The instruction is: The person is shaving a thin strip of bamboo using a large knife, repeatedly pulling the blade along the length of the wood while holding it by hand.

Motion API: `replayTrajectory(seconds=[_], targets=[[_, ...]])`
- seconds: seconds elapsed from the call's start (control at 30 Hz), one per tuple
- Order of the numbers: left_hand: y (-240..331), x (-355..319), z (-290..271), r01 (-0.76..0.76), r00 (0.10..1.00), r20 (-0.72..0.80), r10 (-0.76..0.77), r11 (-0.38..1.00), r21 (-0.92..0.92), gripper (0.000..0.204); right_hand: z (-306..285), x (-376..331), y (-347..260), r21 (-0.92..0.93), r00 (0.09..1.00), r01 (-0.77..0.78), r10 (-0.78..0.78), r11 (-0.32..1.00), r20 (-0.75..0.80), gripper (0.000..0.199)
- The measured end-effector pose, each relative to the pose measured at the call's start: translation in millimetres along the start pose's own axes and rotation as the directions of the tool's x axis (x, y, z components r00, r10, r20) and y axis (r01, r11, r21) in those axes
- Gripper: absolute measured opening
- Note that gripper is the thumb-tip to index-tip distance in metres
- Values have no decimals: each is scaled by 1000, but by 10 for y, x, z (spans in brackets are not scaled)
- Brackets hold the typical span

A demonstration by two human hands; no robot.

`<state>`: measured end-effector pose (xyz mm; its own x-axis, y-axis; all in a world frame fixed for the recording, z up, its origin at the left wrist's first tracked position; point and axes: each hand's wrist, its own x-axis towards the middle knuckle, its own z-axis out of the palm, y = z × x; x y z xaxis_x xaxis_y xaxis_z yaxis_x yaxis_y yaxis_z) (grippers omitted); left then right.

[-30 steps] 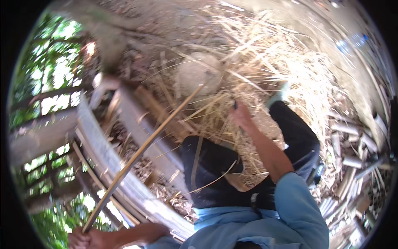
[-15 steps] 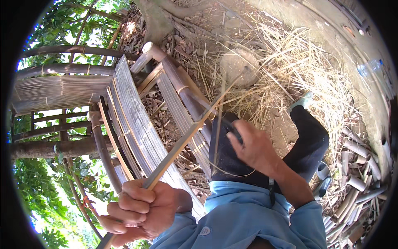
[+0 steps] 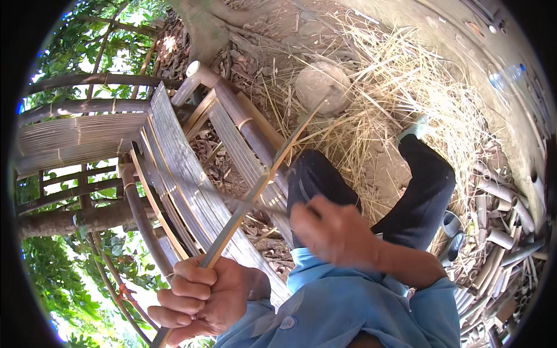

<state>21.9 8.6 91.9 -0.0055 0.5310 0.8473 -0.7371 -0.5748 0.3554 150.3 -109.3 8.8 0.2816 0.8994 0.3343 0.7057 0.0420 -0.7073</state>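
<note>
My left hand [image 3: 200, 293] is closed in a fist around a long bamboo strip [image 3: 255, 188]. The strip slants from the lower left up toward the chopping block, its greenish-grey face narrowing to a pale, thin far end. In front of my lap, my right hand [image 3: 333, 232] is closed and blurred by motion. From it a knife [image 3: 241, 200] with a long grey blade, smeared by movement, reaches leftward across the strip. Its handle is mostly hidden by my fingers, and I cannot tell whether the blade touches the strip.
A bamboo bench [image 3: 194, 174] stands close on my left. Ahead, a round wooden block [image 3: 322, 87] sits beside heaped pale shavings [image 3: 418, 87]. A plastic bottle [image 3: 506, 76] lies at the far right. Cut bamboo pieces [image 3: 499, 249] are piled on my right.
My right hand has moved left and nearer to me, and the knife's blade has swung across the strip. The strip stays in my left hand, tilted slightly steeper.
</note>
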Motion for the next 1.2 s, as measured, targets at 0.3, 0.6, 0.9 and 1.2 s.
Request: replayTrajectory(seconds=[0.3, 0.6, 0.9, 1.2], targets=[[34, 8, -181, 32, 999, 28, -31, 999, -13, 42, 69, -43, -76, 50, 991, 131, -130, 990, -27, 18], [-1, -84, -187, 48, 998, 48, -44, 995, -86, 43, 262, -124, 219, 2, 995, 85, -85, 996, -47, 17], [23, 22, -309, 29, 999, -44, -32, 998, -64, 42, 661, 3, 961, -149, 995, -58, 45, 987, -91, 7], [-176, 295, -456, -3, 986, -169, 7, 1000, 29, 44, 1114, 21, 3114, 170, 682, -731, 715, 661, 150, 14]])
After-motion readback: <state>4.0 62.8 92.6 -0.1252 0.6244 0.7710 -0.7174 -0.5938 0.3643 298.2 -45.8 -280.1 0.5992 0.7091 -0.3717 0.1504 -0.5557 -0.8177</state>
